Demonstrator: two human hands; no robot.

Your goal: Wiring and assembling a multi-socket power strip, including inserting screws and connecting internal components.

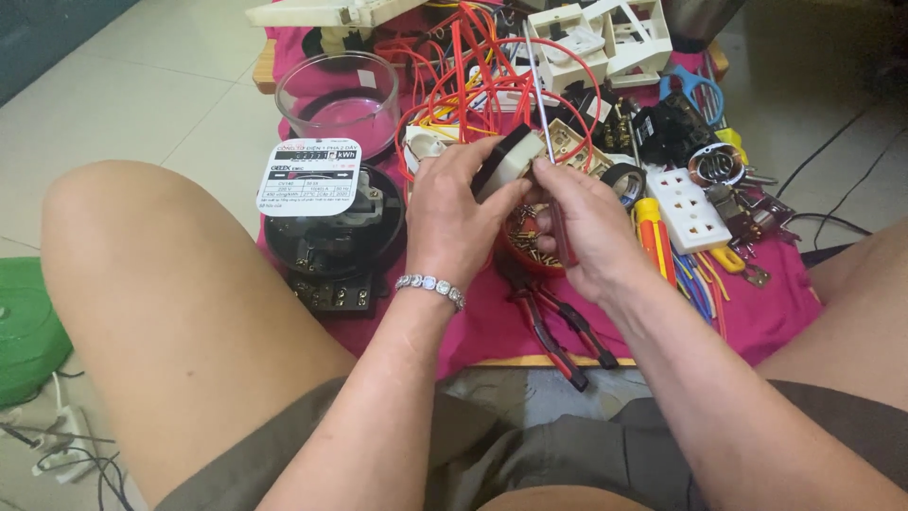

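Head view: the left hand wraps its fingers around a small black-and-white part, held above the pink cloth near the scene's middle. The right hand closes on a screwdriver, whose shaft rises far past the part's right edge, the fingertips touching the part. Just below the hands sits a red dish of brass screws. Red-handled pliers lie nearer, a black meter to the left, a white socket strip to the right.
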